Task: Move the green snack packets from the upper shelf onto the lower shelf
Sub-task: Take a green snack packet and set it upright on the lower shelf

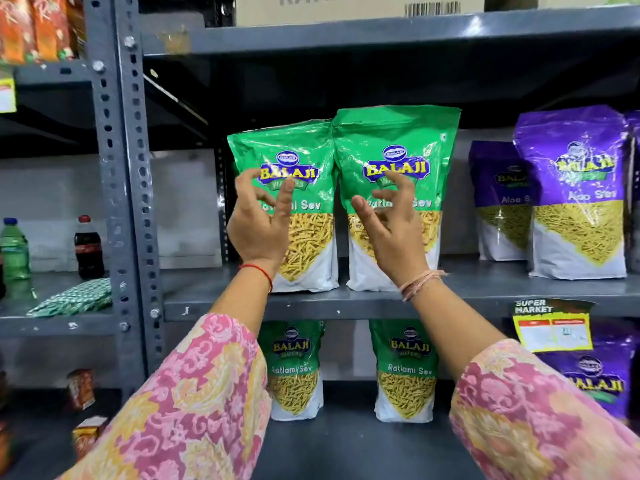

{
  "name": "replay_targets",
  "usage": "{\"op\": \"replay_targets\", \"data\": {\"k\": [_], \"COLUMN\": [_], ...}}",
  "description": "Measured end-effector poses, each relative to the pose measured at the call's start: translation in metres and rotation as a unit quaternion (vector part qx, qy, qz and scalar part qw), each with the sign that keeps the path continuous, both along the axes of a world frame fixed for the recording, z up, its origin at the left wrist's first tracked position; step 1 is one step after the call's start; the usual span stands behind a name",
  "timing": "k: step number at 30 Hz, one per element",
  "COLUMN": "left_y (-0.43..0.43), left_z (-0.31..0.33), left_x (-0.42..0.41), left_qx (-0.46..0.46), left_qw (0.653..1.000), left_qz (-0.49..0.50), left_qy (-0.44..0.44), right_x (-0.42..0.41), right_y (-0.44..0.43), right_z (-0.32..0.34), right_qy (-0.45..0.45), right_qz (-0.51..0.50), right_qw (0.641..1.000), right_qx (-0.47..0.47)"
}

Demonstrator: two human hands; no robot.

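While both packets stand upright, your left hand (258, 223) and right hand (389, 220) hover spread, one before each green packet (304, 188), ready to grab.

Green packets (394, 188) read "BALAJI Ratlami Sev", purple packets (578, 192) "Aloo Sev", shelf tag (550, 325) "SUPER MARKET".

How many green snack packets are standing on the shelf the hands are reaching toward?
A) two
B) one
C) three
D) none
A: two green packets stand side by side on the upper shelf, the left packet and the right packet, with the left hand and right hand open in front of them, holding neither.
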State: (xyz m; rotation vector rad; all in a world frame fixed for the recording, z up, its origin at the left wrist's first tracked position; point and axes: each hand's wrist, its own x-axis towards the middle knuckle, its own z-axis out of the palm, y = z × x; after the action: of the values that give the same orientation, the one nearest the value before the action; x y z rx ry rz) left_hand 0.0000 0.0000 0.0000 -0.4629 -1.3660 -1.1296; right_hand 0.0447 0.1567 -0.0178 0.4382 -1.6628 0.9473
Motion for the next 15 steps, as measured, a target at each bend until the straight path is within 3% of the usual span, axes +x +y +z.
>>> {"op": "replay_targets", "data": {"k": [2,5,8,11,13,15], "left_y": [-0.008,-0.023,-0.034,-0.042,-0.045,-0.049], "left_z": [-0.007,-0.02,-0.023,-0.028,-0.03,-0.031], "left_x": [-0.005,-0.028,-0.045,-0.05,-0.052,-0.051], "left_qx": [0.066,0.08,0.045,-0.03,-0.07,-0.081], "left_qw": [0.996,0.979,0.949,0.899,0.878,0.881], "left_qz": [0.015,-0.006,-0.113,-0.24,-0.278,-0.287], "left_qy": [-0.053,-0.187,-0.291,-0.365,-0.384,-0.367], "right_x": [-0.005,-0.02,-0.035,-0.046,-0.054,-0.059], "right_y": [-0.01,-0.024,-0.033,-0.041,-0.043,-0.044], "right_z": [-0.003,-0.017,-0.028,-0.032,-0.033,-0.03], "right_qy": [-0.017,-0.084,-0.145,-0.219,-0.262,-0.269], "right_qz": [-0.002,-0.024,-0.036,0.003,0.02,0.027], "right_qw": [1.0,0.996,0.987,0.976,0.965,0.962], "right_qx": [-0.007,0.029,0.054,0.011,-0.02,-0.034]}}
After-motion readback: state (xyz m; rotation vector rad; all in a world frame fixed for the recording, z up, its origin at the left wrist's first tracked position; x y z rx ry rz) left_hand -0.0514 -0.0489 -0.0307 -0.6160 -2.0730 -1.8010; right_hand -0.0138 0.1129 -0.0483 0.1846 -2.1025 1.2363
